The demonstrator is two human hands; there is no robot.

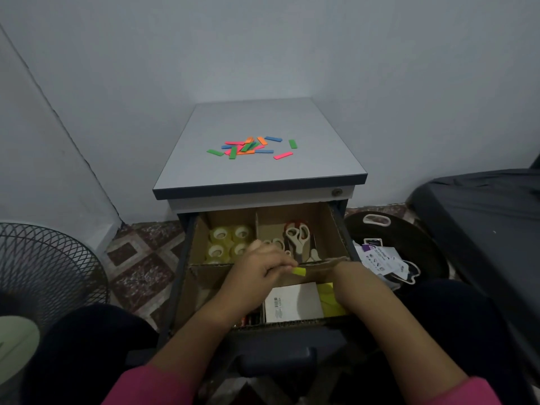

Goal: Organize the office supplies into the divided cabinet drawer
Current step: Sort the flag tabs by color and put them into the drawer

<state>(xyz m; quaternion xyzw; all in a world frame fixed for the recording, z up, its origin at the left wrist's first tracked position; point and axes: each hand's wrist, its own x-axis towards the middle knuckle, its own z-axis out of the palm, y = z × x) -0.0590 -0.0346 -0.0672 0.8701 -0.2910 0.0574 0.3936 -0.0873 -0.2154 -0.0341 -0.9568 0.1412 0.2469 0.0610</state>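
Our left hand (263, 266) is curled over the middle of the drawer (339, 226), fingers pinching a small yellow tab (299, 271) just above the cardboard divider (204, 266). Our right hand is hidden under the left one, only the forearm showing, so we cannot tell whether it grips anything.

Below the hands, the near compartments hold a white box (295, 302) and a yellow pad (330, 299). Beyond the divider, the far left compartment holds four tape rolls (229, 242) and the far right one holds scissors (298, 235).

Further out, a loose heap of coloured tabs (251, 147) lies on the cabinet top (321, 159), well apart from the drawer and not yet sorted.

The risk, as we judge it, is the tab itself: it is light and held only at one end, so a slack pinch could drop it into the wrong compartment or behind the divider. With both hands crowded together, we could also knock the soft cardboard divider askew. The remaining tabs may scatter or slide off the smooth top if we sweep at them carelessly.
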